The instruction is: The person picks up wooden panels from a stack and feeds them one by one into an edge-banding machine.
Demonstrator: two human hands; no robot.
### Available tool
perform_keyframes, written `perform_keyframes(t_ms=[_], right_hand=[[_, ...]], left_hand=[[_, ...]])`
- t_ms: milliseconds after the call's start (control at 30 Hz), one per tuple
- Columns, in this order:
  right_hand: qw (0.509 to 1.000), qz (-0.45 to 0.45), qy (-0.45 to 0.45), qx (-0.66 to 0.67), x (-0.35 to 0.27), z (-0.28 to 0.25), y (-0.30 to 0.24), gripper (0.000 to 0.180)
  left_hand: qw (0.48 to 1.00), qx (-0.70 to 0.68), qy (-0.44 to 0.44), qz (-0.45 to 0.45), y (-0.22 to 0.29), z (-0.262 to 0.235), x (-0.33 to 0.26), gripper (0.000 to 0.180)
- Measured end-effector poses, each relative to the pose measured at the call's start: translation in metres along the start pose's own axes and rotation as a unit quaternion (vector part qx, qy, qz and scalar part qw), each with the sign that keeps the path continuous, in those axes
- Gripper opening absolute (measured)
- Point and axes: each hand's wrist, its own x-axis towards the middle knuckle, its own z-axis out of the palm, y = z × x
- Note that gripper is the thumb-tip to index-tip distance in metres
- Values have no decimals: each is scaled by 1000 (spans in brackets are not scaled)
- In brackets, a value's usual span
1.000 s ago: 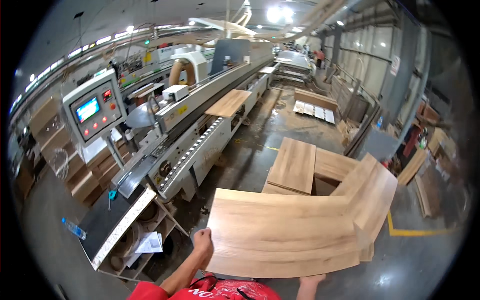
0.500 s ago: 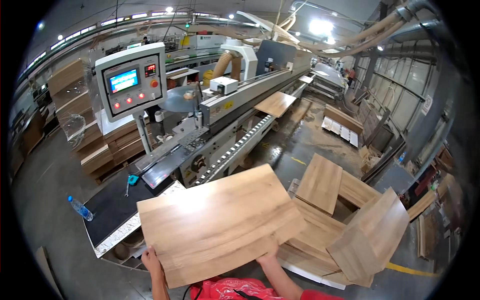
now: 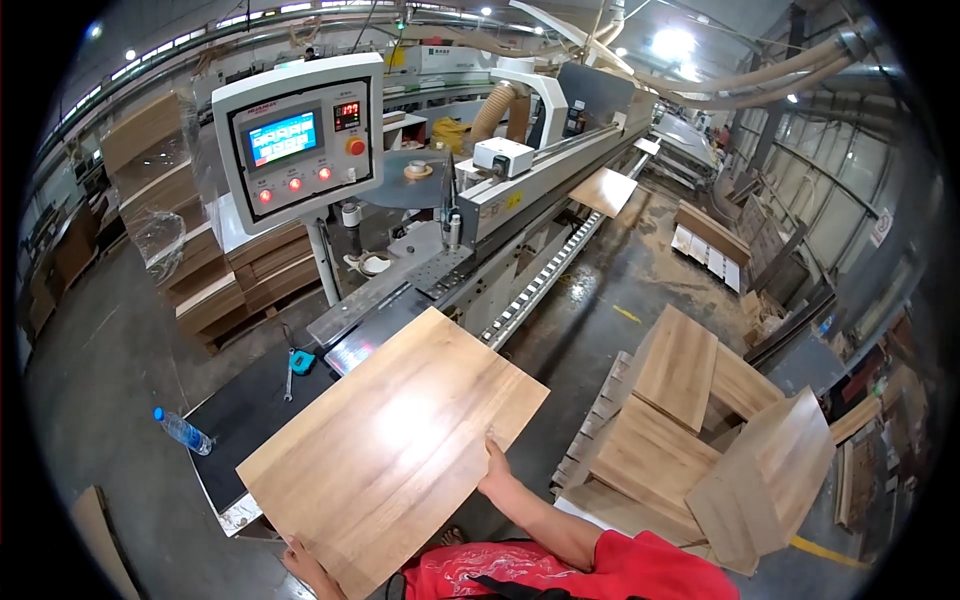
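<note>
While both hands are at its edges, a wood-grain board (image 3: 385, 440) slants across the middle of the head view, its broad face up and a bright glare on its centre. The left hand (image 3: 312, 572) is closed on the short left edge, nearer the lower corner than the far one, with fingertips bent over the rim; the rest of its grip is hidden or cut off by the picture's lower border. The right hand (image 3: 498, 470) pinches the long near edge towards the right corner, the thumb lying on the top face and the other fingers out of sight underneath. Most of the board therefore reaches beyond the two grips, away from the person's red shirt (image 3: 640, 570) and over a black-topped table (image 3: 245, 415); whether it touches that table cannot be told. Beyond its left long edge lie a teal tape measure (image 3: 302, 362) and a wrench (image 3: 289, 387), with a water bottle (image 3: 183, 432) at the table's left side. Past the far corner runs a long machine (image 3: 490, 215) with a control panel (image 3: 300, 150), and well to the right sits a pile of similar boards (image 3: 655, 455).
</note>
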Motion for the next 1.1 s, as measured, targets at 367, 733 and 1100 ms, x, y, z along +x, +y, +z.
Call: perform_keyframes(t_ms=[367, 733, 1100], right_hand=[[999, -9, -1, -49, 74, 29, -6, 46], [977, -115, 100, -147, 58, 104, -10, 44], [926, -195, 175, -273, 41, 131, -20, 65]], left_hand=[[995, 7, -37, -91, 17, 33, 11, 44], [993, 99, -32, -59, 16, 66, 55, 45], [992, 47, -54, -102, 51, 99, 47, 60]])
